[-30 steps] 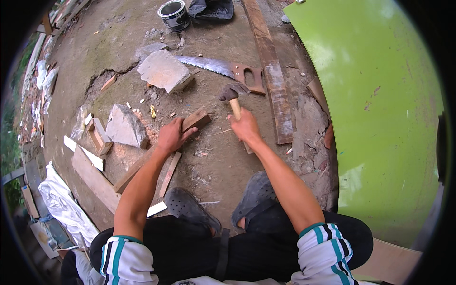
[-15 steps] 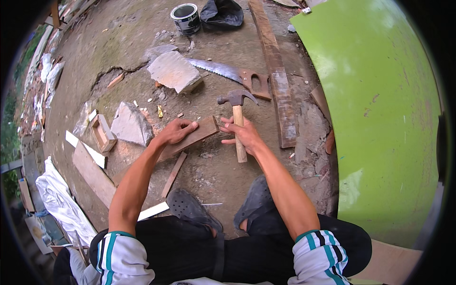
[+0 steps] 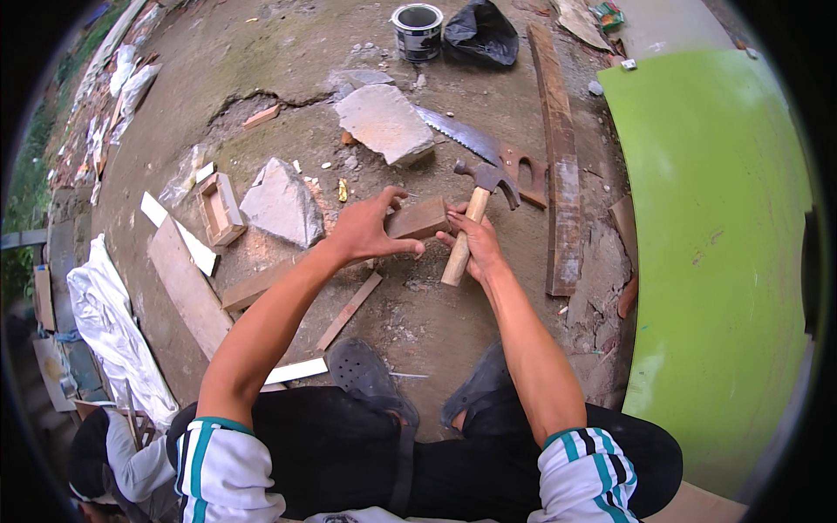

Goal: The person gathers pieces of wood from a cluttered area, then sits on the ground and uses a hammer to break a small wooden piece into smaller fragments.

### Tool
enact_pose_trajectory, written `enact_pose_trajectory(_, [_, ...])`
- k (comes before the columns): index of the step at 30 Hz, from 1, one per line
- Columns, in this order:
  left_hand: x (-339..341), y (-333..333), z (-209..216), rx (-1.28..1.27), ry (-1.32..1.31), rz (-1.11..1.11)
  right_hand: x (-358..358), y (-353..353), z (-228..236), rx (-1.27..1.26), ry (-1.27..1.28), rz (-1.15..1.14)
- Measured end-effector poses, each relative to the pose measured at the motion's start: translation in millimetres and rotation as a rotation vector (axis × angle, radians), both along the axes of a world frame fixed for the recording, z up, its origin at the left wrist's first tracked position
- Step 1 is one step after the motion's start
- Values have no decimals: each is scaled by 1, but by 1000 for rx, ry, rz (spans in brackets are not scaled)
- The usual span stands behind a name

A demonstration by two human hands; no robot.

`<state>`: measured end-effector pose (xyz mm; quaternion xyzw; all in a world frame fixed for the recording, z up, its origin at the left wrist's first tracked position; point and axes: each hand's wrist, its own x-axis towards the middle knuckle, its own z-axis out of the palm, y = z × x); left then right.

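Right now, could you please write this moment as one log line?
Left hand: fingers spread at wooden beam | Right hand: holding claw hammer | Nearby: handsaw between stone slab and long plank

Both forearms point(image 3: 283, 307) forward, left fingers point(image 3: 390, 196) spread, right fingers point(image 3: 459, 221) curled.

1 head-worn fisheye camera looks down from close above at the left hand point(image 3: 363, 232), right hand point(image 3: 482, 247) and ground point(image 3: 427, 305).
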<state>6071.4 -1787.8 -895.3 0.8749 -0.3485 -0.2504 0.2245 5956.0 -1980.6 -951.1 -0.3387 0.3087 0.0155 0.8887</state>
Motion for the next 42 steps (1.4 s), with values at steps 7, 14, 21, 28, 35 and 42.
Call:
enact_pose_trajectory(7, [-6,35,18,-27,-297,43,49,17,46,-142,24,96])
enact_pose_trajectory(14, [65,36,40,-70,-163,99,106,2,81,-458,124,115])
enact_pose_trajectory(21, [116,-7,34,-52,58,210,136,-77,103,-783,294,123])
enact_pose_trajectory(28, [132,-14,19,0,-68,268,121,-128,101,-859,418,322])
enact_pose_trajectory(35, [127,17,35,37,-51,271,99,-101,142,-714,420,566])
enact_pose_trajectory(42, [85,67,28,151,-217,390,91,-56,162,-671,340,692])
